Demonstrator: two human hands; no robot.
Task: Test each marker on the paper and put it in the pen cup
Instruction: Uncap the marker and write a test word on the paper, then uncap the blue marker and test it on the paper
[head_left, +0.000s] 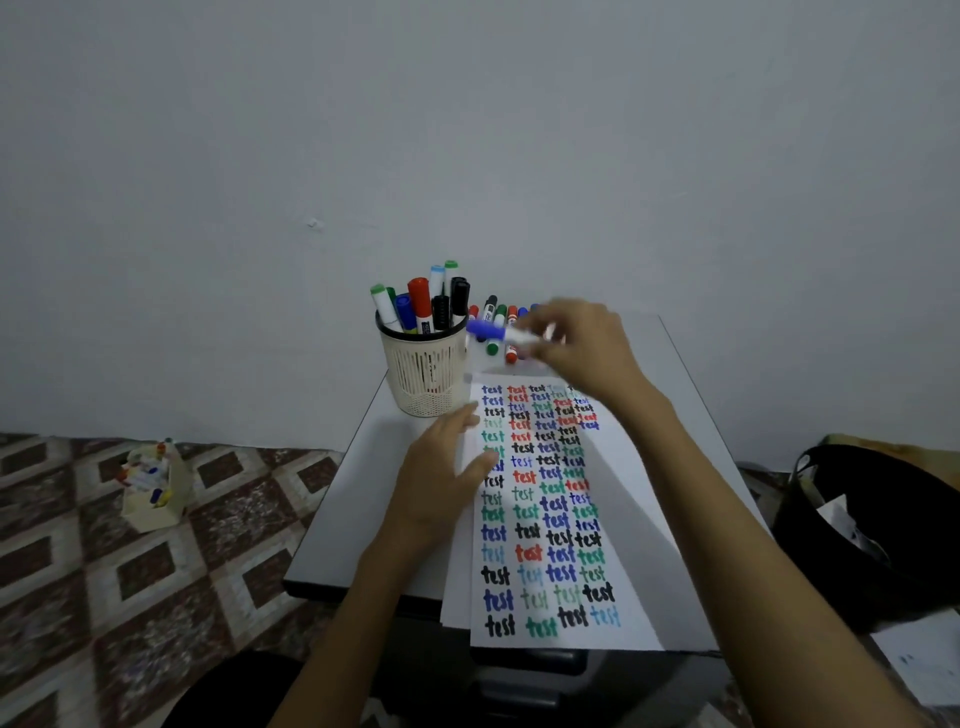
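Observation:
A cream mesh pen cup stands at the table's far left, holding several capped markers. My right hand pinches a blue-capped white marker, held roughly level just right of the cup's rim, blurred by motion. Behind it several loose markers lie against the wall. A white paper covered with rows of coloured "test" words runs down the table. My left hand rests flat on the paper's left edge, fingers straight.
The small grey table has bare surface left of the paper. On the patterned floor at left sits a small box of markers. A black bin with paper scraps stands at the right.

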